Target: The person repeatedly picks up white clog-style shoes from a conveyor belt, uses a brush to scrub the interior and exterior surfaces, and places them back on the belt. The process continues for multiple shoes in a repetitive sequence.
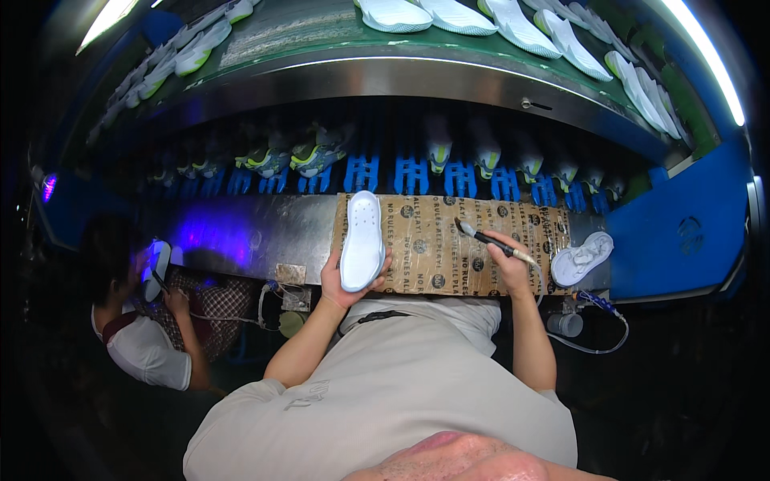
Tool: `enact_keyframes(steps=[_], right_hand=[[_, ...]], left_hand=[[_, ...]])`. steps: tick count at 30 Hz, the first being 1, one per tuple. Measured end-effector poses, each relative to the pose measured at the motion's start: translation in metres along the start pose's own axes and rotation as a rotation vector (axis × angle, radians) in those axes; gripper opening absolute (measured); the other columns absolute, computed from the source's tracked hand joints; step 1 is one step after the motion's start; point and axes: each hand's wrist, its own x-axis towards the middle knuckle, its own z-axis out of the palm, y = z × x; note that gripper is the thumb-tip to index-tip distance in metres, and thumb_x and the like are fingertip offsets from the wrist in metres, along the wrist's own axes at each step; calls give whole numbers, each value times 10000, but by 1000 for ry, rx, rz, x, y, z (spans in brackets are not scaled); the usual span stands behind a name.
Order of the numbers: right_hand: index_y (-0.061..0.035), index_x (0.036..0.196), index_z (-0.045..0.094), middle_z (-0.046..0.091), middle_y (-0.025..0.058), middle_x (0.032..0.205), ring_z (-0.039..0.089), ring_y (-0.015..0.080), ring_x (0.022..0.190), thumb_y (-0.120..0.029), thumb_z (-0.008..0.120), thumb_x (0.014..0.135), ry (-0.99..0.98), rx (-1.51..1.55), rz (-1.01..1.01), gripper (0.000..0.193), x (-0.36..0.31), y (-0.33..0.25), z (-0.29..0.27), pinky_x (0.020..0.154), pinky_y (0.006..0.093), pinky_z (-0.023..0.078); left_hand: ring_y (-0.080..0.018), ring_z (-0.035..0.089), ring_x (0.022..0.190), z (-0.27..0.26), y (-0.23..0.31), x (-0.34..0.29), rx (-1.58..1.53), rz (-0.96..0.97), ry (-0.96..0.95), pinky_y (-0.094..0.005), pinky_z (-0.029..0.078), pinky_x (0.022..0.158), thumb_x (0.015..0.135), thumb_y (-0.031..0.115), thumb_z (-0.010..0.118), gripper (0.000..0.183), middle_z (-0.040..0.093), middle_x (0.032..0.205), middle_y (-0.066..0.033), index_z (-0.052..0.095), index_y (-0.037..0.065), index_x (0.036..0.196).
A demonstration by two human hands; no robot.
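Note:
A white shoe sole [362, 240], toe end pointing away from me and small holes near that end, rests in my left hand [341, 282]. The fingers of that hand curl round its heel end from below and the side. My right hand [510, 260] grips a brush [491, 243] with a dark handle and dark bristles. Its bristle tip points left toward the sole and stays apart from it. A thin pale tube runs from the brush's rear end. Under both hands lies a brown printed cardboard sheet [449, 272]. To the right sits another white sole [560, 271] with a crumpled white cloth [585, 255] on it.
Soles [521, 28] line a green conveyor [321, 40] above a metal edge [337, 84]. Below it, shoe uppers [317, 152] stand among blue racks [362, 172]. A blue panel [682, 232] bounds the right. At left a co-worker [152, 345] holds a sole [156, 268]. Cups [565, 324] hang below the bench.

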Motion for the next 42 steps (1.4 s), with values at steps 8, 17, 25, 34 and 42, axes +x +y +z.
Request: enact_keyframes(steps=[8,17,25,34,42], right_hand=[[5,1216,681,642,11,898,514,74,695,-136,683,939,126,166,-7,311,-14,85,21,621,227,415],[14,1197,685,611,-3,815,490,72,646,-142,686,936,144,93,-118,304,-8,98,24,581,233,383],[8,1161,702,679,41,993,594,102,811,-116,695,910,110,93,52,280,-12,88,21,733,241,482],[-2,1184,701,690,41,975,606,104,809,-96,684,915,110,84,-22,285,-15,68,27,743,251,495],[-7,1184,706,662,14,903,565,82,737,-111,682,927,123,211,12,277,-10,74,27,643,236,465]], left_hand=[[-563,547,1148,103,20,21,212,-533,-382,-557,628,726,1002,409,431,707,305,1459,-402,150,162,1602],[-618,369,1325,416,71,202,431,204,-404,-569,452,1089,1067,513,278,755,157,1560,-374,57,-19,1555],[-368,652,1133,360,266,195,2389,1630,758,-398,483,1011,903,437,640,583,687,1175,-253,592,61,1346],[-443,607,1163,256,510,71,2539,1064,1330,-468,473,990,806,595,699,811,630,1220,-322,550,-35,1294],[-387,628,1110,218,368,6,1271,1526,408,-557,510,973,923,370,690,531,600,1283,-225,538,-16,1254]])
